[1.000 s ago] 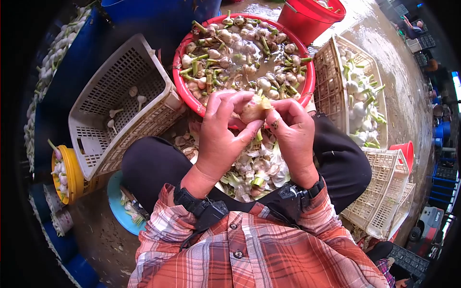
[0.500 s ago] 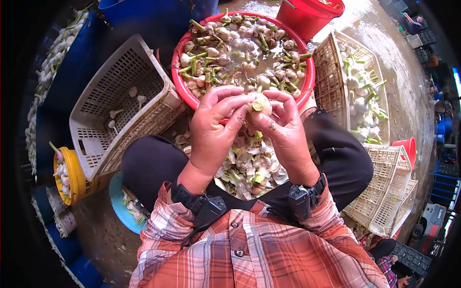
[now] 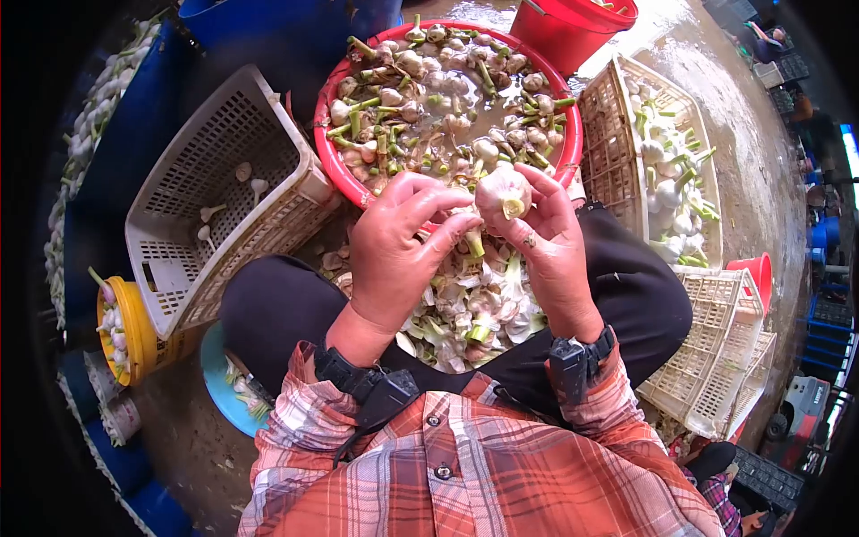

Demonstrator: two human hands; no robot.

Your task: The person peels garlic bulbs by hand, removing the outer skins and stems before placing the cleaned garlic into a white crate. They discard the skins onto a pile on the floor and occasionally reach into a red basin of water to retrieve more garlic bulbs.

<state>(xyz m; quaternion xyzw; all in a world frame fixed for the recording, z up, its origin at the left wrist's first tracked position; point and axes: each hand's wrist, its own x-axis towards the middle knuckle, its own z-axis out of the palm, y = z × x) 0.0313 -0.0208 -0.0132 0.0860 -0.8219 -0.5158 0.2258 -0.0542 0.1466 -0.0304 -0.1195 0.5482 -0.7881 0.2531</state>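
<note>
My right hand (image 3: 548, 242) holds a garlic bulb (image 3: 504, 191) between thumb and fingers, its pale purple-white skin showing and its cut stem end turned toward me. Close beside it, my left hand (image 3: 394, 242) is closed in a pinch, thumb against fingers. A strip of garlic peel with a green stem end (image 3: 474, 242) hangs at those fingertips. Below both hands, a heap of garlic peelings (image 3: 474, 309) lies between my legs. Just beyond them stands a red basin (image 3: 326, 148) of murky water with many unpeeled garlic bulbs (image 3: 412, 63).
A grey crate (image 3: 295, 174) with a few bulbs stands left, near a yellow bucket (image 3: 134, 309) and a blue basin (image 3: 215, 394). To the right are a crate of garlic (image 3: 617, 134), stacked crates (image 3: 689, 358) and a red bucket (image 3: 559, 36). Another person's arm (image 3: 752, 521) shows lower right.
My hands have moved apart slightly. The garlic bulb, earlier between both hands, is now in my right hand alone, turned so more of its side shows.
</note>
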